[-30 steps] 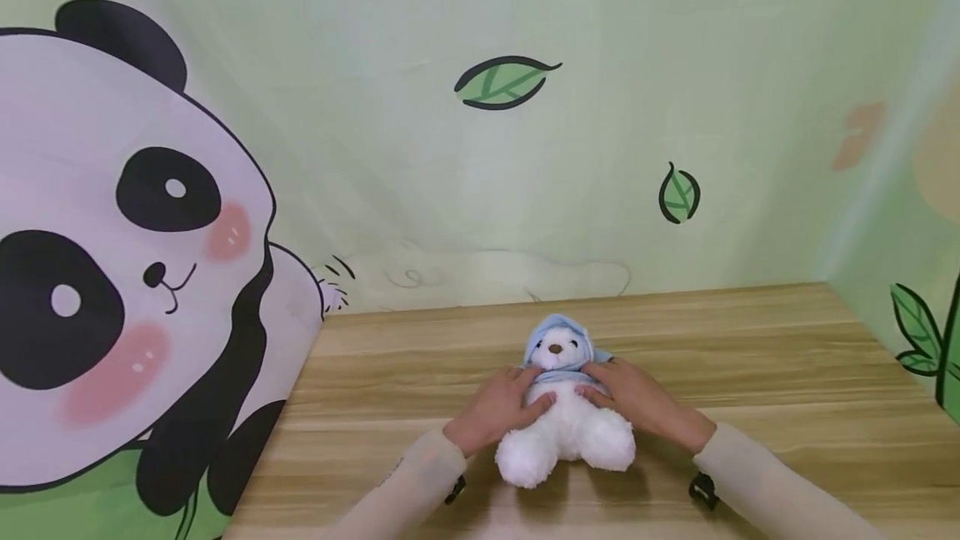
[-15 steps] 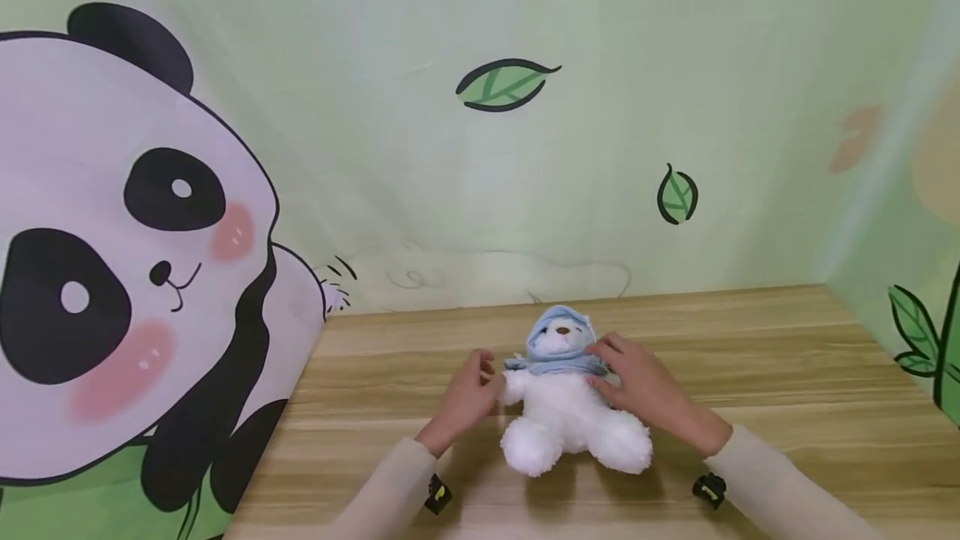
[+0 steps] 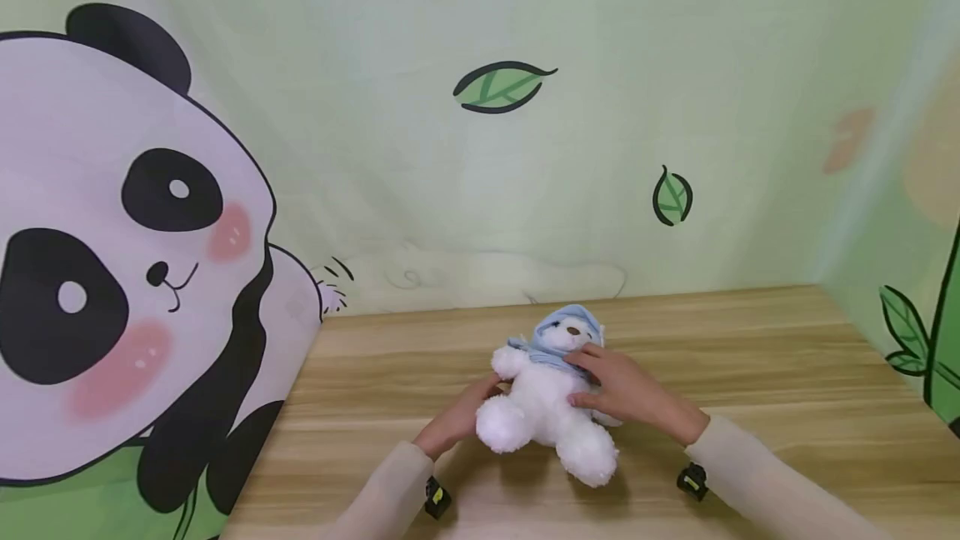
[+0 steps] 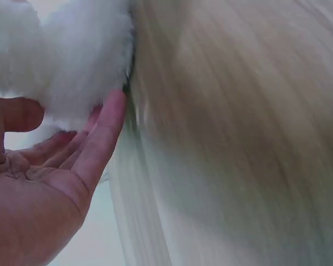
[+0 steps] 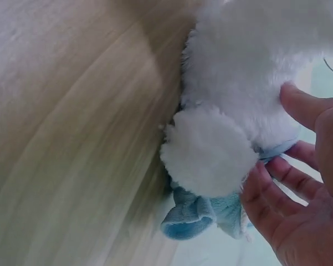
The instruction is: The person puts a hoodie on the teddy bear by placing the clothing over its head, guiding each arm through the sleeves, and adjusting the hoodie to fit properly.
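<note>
A white plush bear (image 3: 542, 407) with a blue hood (image 3: 576, 312) and blue scarf (image 3: 546, 355) lies face up on the wooden table, tilted so its head points to the far right. My left hand (image 3: 467, 417) holds its left-hand side in the head view, partly hidden by the toy. The left wrist view has that hand's fingers (image 4: 102, 133) beneath the white fur and its thumb beside it. My right hand (image 3: 628, 390) grips the front from the other side: its thumb (image 5: 305, 105) presses the belly while the fingertips touch the scarf and a paw.
The wooden table (image 3: 757, 373) stretches to both sides and behind the bear. A green backdrop with a printed panda (image 3: 187, 107) and leaves rises along its back and sides. A black device (image 3: 437, 498) hangs at each wrist.
The bear has turned and its feet have swung, so it now slants. My left hand let go, then came back lower at its side. My right hand stays at the scarf and chest.
</note>
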Available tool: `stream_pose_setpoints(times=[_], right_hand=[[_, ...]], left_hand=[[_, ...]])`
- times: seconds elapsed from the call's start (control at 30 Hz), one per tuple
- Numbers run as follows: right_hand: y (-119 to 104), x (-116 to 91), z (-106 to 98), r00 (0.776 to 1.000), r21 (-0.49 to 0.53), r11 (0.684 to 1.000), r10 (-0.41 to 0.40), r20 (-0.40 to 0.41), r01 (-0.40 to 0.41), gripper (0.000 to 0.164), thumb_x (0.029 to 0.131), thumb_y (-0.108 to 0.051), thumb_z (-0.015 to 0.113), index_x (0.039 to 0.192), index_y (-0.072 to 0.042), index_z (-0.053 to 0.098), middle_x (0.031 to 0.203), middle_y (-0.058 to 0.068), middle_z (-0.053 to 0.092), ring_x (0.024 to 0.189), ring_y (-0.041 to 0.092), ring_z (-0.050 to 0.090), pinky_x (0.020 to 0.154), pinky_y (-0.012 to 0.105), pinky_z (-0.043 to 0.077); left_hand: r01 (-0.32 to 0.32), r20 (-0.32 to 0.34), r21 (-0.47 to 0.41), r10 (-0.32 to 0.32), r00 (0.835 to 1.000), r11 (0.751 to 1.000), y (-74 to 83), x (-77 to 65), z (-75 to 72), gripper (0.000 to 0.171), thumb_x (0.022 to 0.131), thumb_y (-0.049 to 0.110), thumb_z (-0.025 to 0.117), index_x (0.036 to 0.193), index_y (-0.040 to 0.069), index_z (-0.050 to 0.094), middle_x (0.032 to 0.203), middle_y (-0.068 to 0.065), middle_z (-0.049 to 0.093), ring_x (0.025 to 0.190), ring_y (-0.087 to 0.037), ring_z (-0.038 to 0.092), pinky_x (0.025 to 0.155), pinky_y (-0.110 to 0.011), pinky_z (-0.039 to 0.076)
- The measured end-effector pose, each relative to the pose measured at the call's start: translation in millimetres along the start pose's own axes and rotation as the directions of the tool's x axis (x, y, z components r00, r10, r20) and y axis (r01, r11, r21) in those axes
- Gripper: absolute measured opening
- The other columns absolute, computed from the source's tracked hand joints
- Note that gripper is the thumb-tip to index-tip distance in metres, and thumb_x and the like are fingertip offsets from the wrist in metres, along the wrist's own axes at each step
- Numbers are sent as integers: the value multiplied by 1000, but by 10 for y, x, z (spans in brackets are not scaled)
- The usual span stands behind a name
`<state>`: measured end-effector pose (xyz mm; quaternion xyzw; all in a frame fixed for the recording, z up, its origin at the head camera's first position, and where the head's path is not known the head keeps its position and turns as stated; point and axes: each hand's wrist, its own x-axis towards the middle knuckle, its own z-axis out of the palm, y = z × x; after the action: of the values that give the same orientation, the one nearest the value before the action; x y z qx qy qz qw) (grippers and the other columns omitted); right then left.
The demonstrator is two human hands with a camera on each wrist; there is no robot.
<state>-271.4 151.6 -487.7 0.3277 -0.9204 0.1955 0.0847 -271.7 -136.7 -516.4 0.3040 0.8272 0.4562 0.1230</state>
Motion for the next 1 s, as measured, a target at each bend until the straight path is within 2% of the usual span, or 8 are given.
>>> stream_pose_setpoints(times=[0.1, 0.2, 0.3, 0.4, 0.63, 0.73, 0.87, 1.0], right_hand=[[16, 3, 56, 999, -6, 1000, 29, -13, -29, 57, 83, -42, 76, 128, -9, 62, 127, 8, 61, 108, 27, 64, 89, 44, 53], [16, 7, 69, 998, 11, 998, 55, -29, -55, 57, 80, -40, 80, 125, -11, 62, 123, 6, 60, 104, 24, 64, 85, 42, 54], [4, 26, 60, 997, 49, 996, 74, -22, -73, 59, 79, -35, 81, 127, -10, 59, 123, 7, 58, 104, 24, 64, 85, 42, 54], [-8, 43, 51, 996, 78, 994, 84, -14, -83, 62, 78, -30, 82, 130, -9, 56, 125, 9, 57, 107, 27, 63, 89, 44, 53], [4, 62, 73, 996, 134, 989, 72, -50, -65, 61, 77, -25, 83, 128, -5, 55, 119, 10, 60, 102, 23, 62, 86, 40, 52], [3, 67, 64, 995, 285, 955, 95, -29, -83, 60, 80, -22, 81, 130, -4, 52, 114, 10, 59, 100, 24, 63, 81, 35, 55], [-11, 82, 7, 990, 443, 887, 140, 15, -132, 52, 90, -26, 72, 132, -4, 51, 112, 13, 63, 102, 29, 66, 82, 38, 57], [-62, 125, -101, 980, 472, 864, 201, -7, -174, 46, 94, -29, 67, 129, -3, 55, 115, 17, 65, 102, 30, 66, 84, 43, 56]], left_hand=[[20, 29, -60, -19, 999, 998, -7, 21, -1, 58, 97, 16, 57, 150, 6, 35, 141, -23, 52, 128, -36, 52, 103, -31, 42], [81, 50, -132, -75, 996, 988, 9, 52, 22, 56, 102, 21, 49, 153, 13, 29, 148, -22, 45, 136, -37, 44, 109, -39, 39], [149, 15, -206, -150, 989, 967, 55, 80, 53, 49, 105, 27, 43, 152, 21, 31, 147, -20, 45, 136, -35, 44, 106, -45, 43], [182, -32, -253, -196, 980, 950, 94, 98, 80, 47, 104, 30, 45, 149, 24, 35, 147, -19, 45, 134, -34, 45, 101, -46, 47], [174, -114, -427, -244, 963, 887, 158, 115, 116, 41, 102, 27, 49, 142, 17, 42, 147, -16, 39, 122, -28, 52, 86, -37, 54], [148, -181, -450, -253, 950, 881, 201, 141, 128, 40, 101, 28, 52, 139, 16, 45, 144, -14, 41, 118, -25, 53, 82, -36, 55], [131, -291, -419, -269, 918, 898, 265, 170, 129, 38, 99, 30, 57, 134, 18, 51, 139, -10, 48, 118, -26, 53, 87, -37, 52], [123, -336, -403, -272, 902, 907, 303, 179, 122, 38, 97, 30, 60, 131, 16, 53, 137, -8, 52, 122, -29, 53, 94, -38, 50]])
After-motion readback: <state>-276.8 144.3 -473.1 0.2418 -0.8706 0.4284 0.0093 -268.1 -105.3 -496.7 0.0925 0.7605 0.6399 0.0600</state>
